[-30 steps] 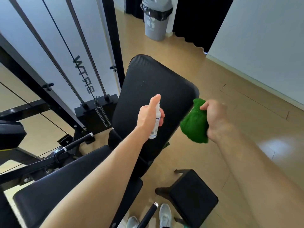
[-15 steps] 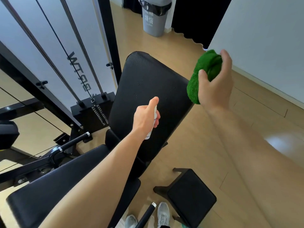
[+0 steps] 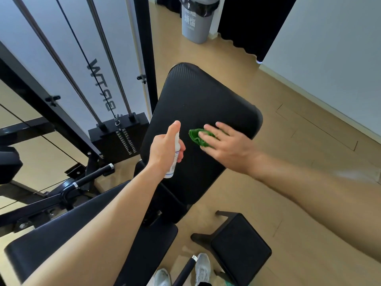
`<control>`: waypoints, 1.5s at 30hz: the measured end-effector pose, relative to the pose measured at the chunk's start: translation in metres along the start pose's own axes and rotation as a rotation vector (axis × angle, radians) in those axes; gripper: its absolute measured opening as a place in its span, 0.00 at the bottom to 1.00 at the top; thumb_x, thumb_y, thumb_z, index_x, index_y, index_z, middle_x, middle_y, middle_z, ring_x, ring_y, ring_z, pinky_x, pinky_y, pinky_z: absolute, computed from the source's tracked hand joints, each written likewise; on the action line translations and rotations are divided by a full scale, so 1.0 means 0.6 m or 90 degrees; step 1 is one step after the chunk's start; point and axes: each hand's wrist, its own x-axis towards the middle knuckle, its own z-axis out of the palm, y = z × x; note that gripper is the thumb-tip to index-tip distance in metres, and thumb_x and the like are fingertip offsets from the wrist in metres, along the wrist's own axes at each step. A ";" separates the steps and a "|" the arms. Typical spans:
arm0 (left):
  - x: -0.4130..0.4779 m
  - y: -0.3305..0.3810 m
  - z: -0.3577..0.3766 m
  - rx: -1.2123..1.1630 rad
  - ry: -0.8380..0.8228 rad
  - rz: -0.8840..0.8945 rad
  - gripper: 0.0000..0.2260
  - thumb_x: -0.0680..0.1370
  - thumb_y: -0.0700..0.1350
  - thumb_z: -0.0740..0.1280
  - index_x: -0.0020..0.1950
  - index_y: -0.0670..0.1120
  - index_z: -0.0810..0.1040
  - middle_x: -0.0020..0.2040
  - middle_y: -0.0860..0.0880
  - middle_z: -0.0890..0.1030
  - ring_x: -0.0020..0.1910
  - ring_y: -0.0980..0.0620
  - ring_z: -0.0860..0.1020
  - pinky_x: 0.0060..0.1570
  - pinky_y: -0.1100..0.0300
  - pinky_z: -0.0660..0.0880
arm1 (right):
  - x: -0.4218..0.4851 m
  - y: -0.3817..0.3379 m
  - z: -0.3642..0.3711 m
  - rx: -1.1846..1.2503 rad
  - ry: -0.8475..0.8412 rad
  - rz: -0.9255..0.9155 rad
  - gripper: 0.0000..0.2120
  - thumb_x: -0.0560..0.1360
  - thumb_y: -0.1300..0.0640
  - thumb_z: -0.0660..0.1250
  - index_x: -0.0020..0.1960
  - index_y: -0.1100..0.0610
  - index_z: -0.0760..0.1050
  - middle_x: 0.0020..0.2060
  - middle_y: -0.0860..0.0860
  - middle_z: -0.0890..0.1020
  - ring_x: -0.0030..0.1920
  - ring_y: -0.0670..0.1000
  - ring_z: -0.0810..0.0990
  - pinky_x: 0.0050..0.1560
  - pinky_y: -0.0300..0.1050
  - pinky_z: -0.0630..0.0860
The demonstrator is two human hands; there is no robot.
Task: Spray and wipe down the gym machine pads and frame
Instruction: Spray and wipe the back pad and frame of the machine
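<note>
A black padded backrest [image 3: 198, 100] tilts up in the middle of the view, with a black seat pad [image 3: 68, 228] below it at the lower left. My left hand [image 3: 165, 149] grips a small white spray bottle [image 3: 175, 159] upright in front of the backrest, forefinger on top of the nozzle. My right hand [image 3: 224, 143] lies flat with straight fingers on a green cloth [image 3: 195, 137], pressing it against the backrest's lower half. Most of the cloth is hidden under my fingers.
The machine's black frame [image 3: 51, 112], guide rods and weight stack [image 3: 121, 135] stand at the left. A black handle bar [image 3: 92, 176] juts out below them. A small black stool [image 3: 239, 248] sits on the wooden floor at lower right. A grey bin [image 3: 195, 21] stands at the back.
My right hand came down from the backrest's upper right edge with the cloth and now presses it flat on the pad. My left hand with the bottle has barely moved.
</note>
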 end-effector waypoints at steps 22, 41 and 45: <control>0.036 0.017 -0.068 -0.062 -0.042 0.001 0.31 0.83 0.66 0.59 0.34 0.42 0.76 0.26 0.47 0.77 0.25 0.52 0.74 0.41 0.54 0.74 | 0.094 0.037 -0.018 0.081 0.189 0.303 0.18 0.80 0.67 0.60 0.67 0.58 0.79 0.70 0.61 0.75 0.71 0.64 0.73 0.73 0.58 0.68; 0.132 0.052 -0.044 0.025 0.003 0.029 0.27 0.84 0.57 0.59 0.30 0.42 0.73 0.23 0.49 0.75 0.25 0.52 0.73 0.45 0.52 0.76 | 0.160 0.198 -0.097 0.278 0.287 0.409 0.24 0.74 0.72 0.63 0.65 0.55 0.80 0.68 0.54 0.78 0.65 0.60 0.78 0.54 0.51 0.78; 0.139 0.038 -0.052 0.012 0.036 0.029 0.30 0.83 0.63 0.59 0.31 0.42 0.75 0.24 0.47 0.76 0.25 0.52 0.74 0.47 0.50 0.78 | 0.232 0.190 -0.094 0.317 0.267 0.383 0.25 0.74 0.68 0.62 0.68 0.53 0.78 0.69 0.53 0.76 0.63 0.60 0.78 0.56 0.54 0.78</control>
